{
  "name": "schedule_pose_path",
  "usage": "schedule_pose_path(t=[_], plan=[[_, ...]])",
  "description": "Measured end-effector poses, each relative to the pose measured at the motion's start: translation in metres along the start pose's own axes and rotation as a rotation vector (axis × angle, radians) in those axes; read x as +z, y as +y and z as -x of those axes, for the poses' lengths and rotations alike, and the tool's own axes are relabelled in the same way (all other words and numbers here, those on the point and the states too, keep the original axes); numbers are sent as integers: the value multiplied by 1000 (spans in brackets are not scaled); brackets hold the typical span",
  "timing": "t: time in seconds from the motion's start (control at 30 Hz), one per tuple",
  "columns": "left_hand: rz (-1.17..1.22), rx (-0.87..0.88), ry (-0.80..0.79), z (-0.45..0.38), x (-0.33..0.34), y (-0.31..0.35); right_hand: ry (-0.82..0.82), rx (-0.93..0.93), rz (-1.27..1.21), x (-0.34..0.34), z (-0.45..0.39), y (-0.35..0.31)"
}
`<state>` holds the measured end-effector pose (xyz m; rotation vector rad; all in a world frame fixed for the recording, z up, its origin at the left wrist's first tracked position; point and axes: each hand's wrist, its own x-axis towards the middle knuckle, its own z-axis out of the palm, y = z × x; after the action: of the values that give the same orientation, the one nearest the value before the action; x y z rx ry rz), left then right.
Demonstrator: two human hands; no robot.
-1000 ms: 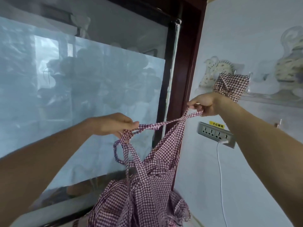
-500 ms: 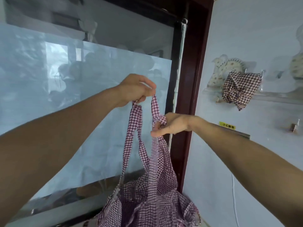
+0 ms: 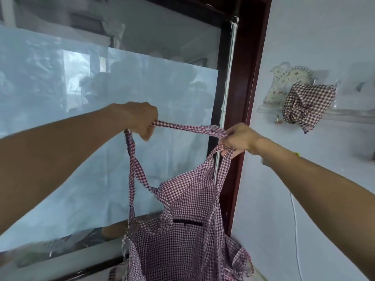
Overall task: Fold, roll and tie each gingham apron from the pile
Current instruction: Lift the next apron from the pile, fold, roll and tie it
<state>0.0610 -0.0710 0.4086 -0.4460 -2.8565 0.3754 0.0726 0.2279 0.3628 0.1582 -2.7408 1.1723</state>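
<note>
Far left and across the middle of the frame we've got a big glass pane (image 3: 101, 118) with pale frosted film over most of it. Our left hand (image 3: 140, 118) sits just left of center, fist closed around the neck strap (image 3: 188, 128) of the gingham apron (image 3: 182, 230). From that fist one bit of strap drops straight down to the apron body, and another stretch runs across to the right, pulled fairly taut.

Our right hand (image 3: 237, 138) is right of center, in front of the dark red door frame (image 3: 249, 98), fingers pinching the other end of that strap, with another piece of strap bunched under them. The apron itself hangs below both hands, filling the bottom center of the frame, with a dark slit across its front.

Upper right, a second crumpled gingham apron (image 3: 308, 106) sits on a clear wall shelf (image 3: 345, 114), next to a patterned ceramic piece (image 3: 288, 80). A white cable (image 3: 296, 230) runs down the wall at lower right.
</note>
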Motion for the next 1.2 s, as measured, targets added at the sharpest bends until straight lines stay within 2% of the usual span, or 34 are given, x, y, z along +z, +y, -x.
schedule_pose_path(t=[0.07, 0.13, 0.2, 0.27, 0.33, 0.4, 0.47, 0.53, 0.6, 0.63, 0.67, 0.7, 0.73, 0.77, 0.8, 0.83, 0.87, 0.9, 0.97, 1.0, 1.03, 1.1, 1.2], plan=[[40, -100, 178, -8, 13, -18, -18, 51, -181, -11, 0, -2], [339, -198, 241, -13, 27, -34, -124, 134, -415, -22, 5, -2], [946, -332, 81, -10, 45, -38, -237, 158, -655, -33, 13, -3], [1597, -426, -226, 1, 59, -34, -327, 128, -879, -40, 19, -4], [1940, -306, -436, 11, 72, -25, -394, 96, -1032, -46, 23, -3], [2076, -195, -483, 20, 76, -10, -452, 46, -1037, -50, 25, -4], [2050, -160, -437, 25, 75, 7, -580, 8, -1002, -53, 22, -5], [1921, -97, -488, 27, 71, 22, -685, 76, -1103, -56, 11, -3], [1798, -119, -519, 15, 75, 31, -684, 216, -1210, -56, 4, -1], [1701, -176, -486, 3, 82, 34, -652, 255, -1226, -53, 4, -2], [1511, -239, -405, -6, 90, 36, -609, 258, -1219, -49, 7, -3], [1224, -268, -332, -14, 98, 37, -530, 249, -1194, -45, 9, -3], [896, -254, -334, -17, 104, 37, -463, 249, -1160, -40, 11, -5], [592, -210, -423, -16, 107, 40, -401, 248, -1141, -36, 11, -5], [402, -162, -537, -14, 106, 44, -353, 265, -1133, -33, 11, -5], [341, -110, -600, -13, 105, 50, -326, 295, -1158, -30, 10, -3], [410, -52, -578, -14, 102, 56, -317, 331, -1192, -27, 9, -3], [565, 15, -472, -15, 100, 64, -300, 364, -1225, -24, 6, -2], [1013, 129, -221, -9, 89, 88, -237, 399, -1271, -17, 1, -3], [1203, 185, -203, -3, 81, 101, -217, 406, -1293, -14, -1, -4], [1326, 256, -271, 3, 73, 112, -210, 406, -1305, -11, -3, -5], [1350, 384, -390, 12, 67, 130, -205, 398, -1299, -7, -6, -7], [1319, 415, -262, 13, 71, 134, -177, 357, -1262, -8, -4, -11]])
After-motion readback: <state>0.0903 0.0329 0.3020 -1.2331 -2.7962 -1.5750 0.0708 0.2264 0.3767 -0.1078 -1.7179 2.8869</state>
